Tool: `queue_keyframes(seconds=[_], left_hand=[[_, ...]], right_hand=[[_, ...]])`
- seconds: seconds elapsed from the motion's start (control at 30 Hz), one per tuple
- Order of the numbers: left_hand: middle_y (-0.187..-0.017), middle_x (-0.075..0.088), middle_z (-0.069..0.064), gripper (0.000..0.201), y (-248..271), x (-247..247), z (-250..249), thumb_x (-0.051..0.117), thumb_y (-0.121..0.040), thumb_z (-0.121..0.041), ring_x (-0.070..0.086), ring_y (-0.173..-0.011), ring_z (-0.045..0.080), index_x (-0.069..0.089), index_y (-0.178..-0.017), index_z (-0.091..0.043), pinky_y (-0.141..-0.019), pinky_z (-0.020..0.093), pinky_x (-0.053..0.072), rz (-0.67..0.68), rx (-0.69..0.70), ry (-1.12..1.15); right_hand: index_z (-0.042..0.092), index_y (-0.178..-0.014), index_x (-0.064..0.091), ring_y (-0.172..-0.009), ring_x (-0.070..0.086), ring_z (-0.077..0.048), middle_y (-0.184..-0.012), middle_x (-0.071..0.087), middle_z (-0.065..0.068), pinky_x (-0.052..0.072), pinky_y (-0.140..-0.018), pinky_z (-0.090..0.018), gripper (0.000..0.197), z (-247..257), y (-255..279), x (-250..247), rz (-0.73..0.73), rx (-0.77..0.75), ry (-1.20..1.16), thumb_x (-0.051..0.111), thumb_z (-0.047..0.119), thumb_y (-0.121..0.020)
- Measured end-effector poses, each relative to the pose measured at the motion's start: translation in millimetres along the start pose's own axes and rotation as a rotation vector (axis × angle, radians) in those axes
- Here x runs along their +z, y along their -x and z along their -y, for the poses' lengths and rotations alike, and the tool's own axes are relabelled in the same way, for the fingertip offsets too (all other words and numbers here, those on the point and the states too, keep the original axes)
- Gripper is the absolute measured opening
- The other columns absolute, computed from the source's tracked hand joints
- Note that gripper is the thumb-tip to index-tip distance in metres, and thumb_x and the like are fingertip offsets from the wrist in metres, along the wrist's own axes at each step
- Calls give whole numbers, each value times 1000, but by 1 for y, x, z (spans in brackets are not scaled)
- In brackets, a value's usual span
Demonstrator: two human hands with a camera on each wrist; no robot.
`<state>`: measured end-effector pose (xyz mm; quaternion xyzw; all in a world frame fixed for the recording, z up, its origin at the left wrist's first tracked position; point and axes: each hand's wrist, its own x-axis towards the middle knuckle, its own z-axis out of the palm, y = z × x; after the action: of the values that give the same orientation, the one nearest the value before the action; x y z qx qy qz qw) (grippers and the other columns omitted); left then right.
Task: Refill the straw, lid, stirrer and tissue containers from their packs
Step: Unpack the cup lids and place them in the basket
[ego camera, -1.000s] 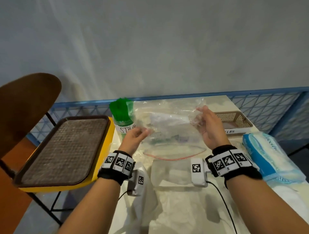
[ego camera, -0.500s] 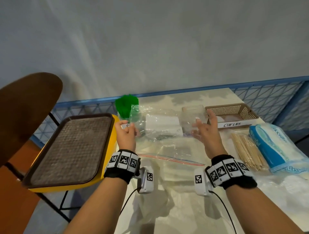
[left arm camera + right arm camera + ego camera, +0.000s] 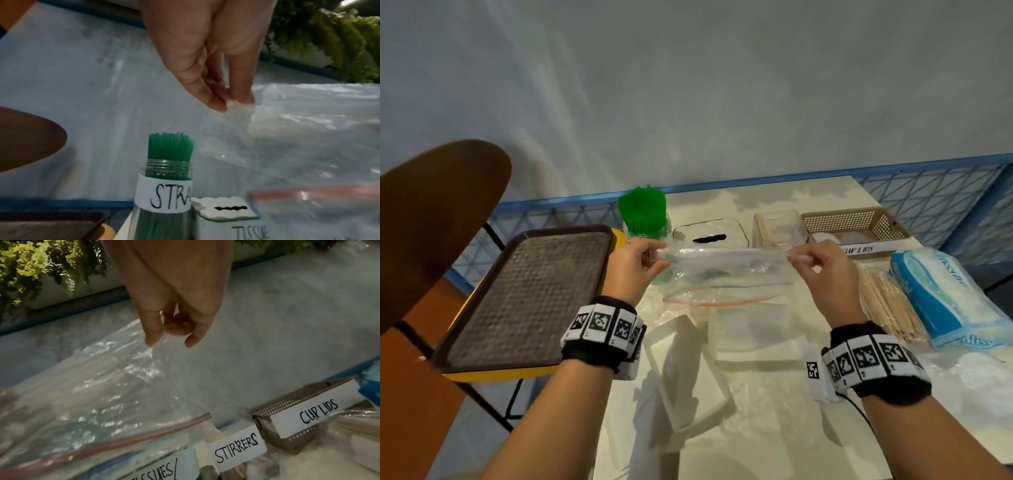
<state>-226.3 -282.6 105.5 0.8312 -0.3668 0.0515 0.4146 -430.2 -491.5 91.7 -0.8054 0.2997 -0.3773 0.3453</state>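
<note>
Both hands now stretch the clear bag [image 3: 726,263] taut, its long axis left-right, in front of the straw jar [image 3: 643,219]. Left hand [image 3: 205,65] pinches one corner above that jar; right hand [image 3: 174,301] pinches the other.

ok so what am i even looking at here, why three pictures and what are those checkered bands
No machine here: a person works bare-handed, wearing patterned tracking bands. One picture comes from a head camera, the others from cameras on each wrist. The left hand and right hand each pinch an end of a clear plastic zip bag, stretched above the pale table. Behind it stand a clear jar of green straws, a tissue box, a stirrer tub and a brown mesh lid basket.
</note>
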Motion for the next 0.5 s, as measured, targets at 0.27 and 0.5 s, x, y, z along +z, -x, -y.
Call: queue_keyframes(seconds=[0.27, 0.5], left_hand=[[-74, 49, -10, 3, 32, 38, -58, 37, -99, -12, 51, -60, -6, 40, -98, -12, -52, 16, 34, -199, -81, 346], [-72, 43, 2, 33, 85, 79, -62, 32, -96, -2, 43, -52, 17, 36, -116, -28, -44, 26, 42, 163, -181, 337]], right_hand=[[18, -99, 44, -60, 49, -5, -72, 53, 7, 38, -54, -20, 14, 5, 21, -3, -151, 54, -143, 34, 27, -100], [7, -105, 54, -69, 49, -16, -83, 57, -5, 31, -57, -25, 19, -44, 47, -28, -126, 162, 199, 39, 17, -99]])
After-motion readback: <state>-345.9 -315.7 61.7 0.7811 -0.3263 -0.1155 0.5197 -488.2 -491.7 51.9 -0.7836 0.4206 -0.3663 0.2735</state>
